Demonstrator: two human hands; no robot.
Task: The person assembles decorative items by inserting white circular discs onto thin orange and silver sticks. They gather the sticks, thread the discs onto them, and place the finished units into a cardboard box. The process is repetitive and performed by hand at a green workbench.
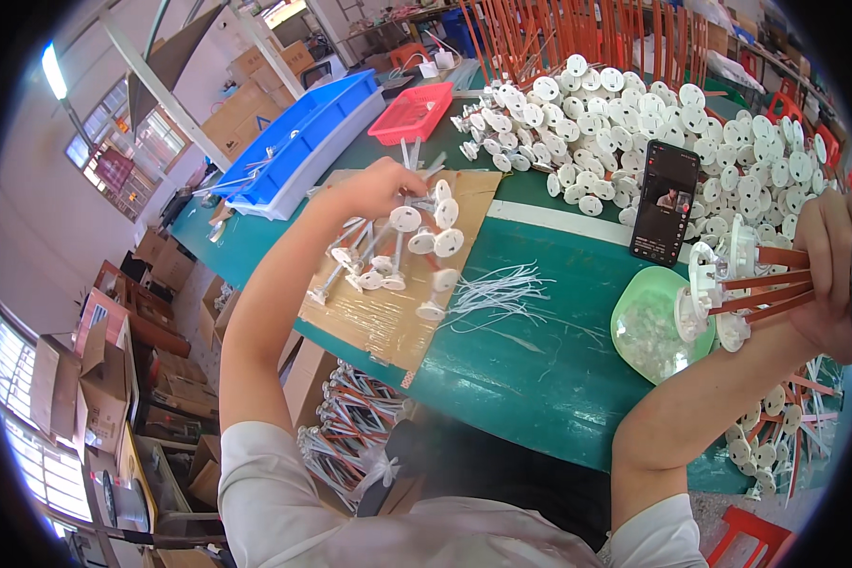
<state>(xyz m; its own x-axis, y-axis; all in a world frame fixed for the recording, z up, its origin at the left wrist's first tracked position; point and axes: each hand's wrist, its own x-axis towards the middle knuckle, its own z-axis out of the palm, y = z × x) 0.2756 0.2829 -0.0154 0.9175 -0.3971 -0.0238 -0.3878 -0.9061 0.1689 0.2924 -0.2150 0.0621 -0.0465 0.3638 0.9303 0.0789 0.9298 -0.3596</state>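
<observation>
My left hand (383, 187) is over a tan cardboard sheet (374, 327), its fingers closed around grey strips whose tips stick out above it. White disc-headed pieces (405, 220) hang and lie just below that hand. At the far right, my right hand (828, 270) is closed on several reddish-brown strips (772, 292) with white round heads (702, 275) pointing left. These heads overhang a light green bowl (648, 331) of small clear bits. A bundle of thin white ties (502, 295) lies on the green table (530, 379), right of the cardboard.
A large heap of white disc-headed pieces (625, 118) covers the back right. A phone (665, 204) leans upright against it. A blue tray (298, 142) and red basket (412, 114) stand at the back left. More strips (350, 426) fill a box below the table edge.
</observation>
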